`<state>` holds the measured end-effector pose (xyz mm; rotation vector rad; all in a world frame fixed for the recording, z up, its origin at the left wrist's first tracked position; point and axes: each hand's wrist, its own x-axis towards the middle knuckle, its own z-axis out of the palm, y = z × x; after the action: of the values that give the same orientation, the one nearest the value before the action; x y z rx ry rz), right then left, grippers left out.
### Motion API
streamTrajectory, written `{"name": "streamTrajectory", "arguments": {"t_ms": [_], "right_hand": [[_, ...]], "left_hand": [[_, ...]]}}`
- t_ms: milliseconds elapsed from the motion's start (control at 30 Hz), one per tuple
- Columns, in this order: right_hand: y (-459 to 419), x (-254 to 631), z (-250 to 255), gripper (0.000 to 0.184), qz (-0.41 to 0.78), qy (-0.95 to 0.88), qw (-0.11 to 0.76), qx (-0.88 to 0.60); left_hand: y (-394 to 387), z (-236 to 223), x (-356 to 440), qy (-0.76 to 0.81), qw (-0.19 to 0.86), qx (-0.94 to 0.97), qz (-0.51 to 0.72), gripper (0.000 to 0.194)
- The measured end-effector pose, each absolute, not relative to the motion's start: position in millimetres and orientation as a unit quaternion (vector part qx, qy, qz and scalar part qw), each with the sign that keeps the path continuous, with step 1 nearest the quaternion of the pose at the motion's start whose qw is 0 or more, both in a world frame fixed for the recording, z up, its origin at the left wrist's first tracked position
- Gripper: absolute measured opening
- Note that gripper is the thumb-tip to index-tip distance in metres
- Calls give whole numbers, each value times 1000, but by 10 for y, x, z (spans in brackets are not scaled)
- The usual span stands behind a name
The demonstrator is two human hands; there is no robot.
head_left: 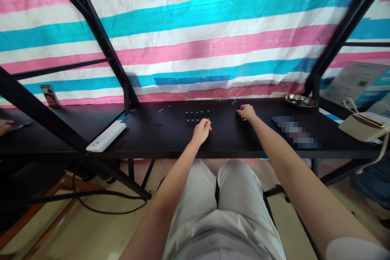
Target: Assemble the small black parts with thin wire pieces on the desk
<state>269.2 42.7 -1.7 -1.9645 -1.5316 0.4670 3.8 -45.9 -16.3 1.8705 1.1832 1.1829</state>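
My left hand rests on the black tabletop with its fingers curled, just in front of a row of several small black upright pieces. Its fingertips are at or near the rightmost piece. My right hand lies further right with its fingers curled down on the table, and anything under them is hidden. Several tiny pale pieces line the far edge beyond the hands. Small white scraps lie on the table.
A white power bank lies at left, a steel dish at the far right, beside a pixelated flat item. A beige pouch sits further right. A co-worker's hand shows at far left. Black metal frame bars cross the view.
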Motion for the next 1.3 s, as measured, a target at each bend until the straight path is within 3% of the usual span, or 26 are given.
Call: {"name": "streamTrajectory", "arguments": {"t_ms": [233,467,700,933,1300], "right_hand": [[549,2688,-10,15,166,-576,262,-756],[636,2692,16,10,258,-549,226,-762],[665,2777,-40,11,234,-559,234,-760],[624,2871,-87,16,243,-534,298,-753],[562,2872,-32,29,245,-525,279,-766]], "left_hand": [[-448,-157,39,460,287,720,433,15],[-463,-147,34,469,287,722,420,15],[-456,-161,32,473,282,723,417,15],[-458,-154,27,474,279,721,422,14],[-447,-153,31,470,280,720,428,14]]}}
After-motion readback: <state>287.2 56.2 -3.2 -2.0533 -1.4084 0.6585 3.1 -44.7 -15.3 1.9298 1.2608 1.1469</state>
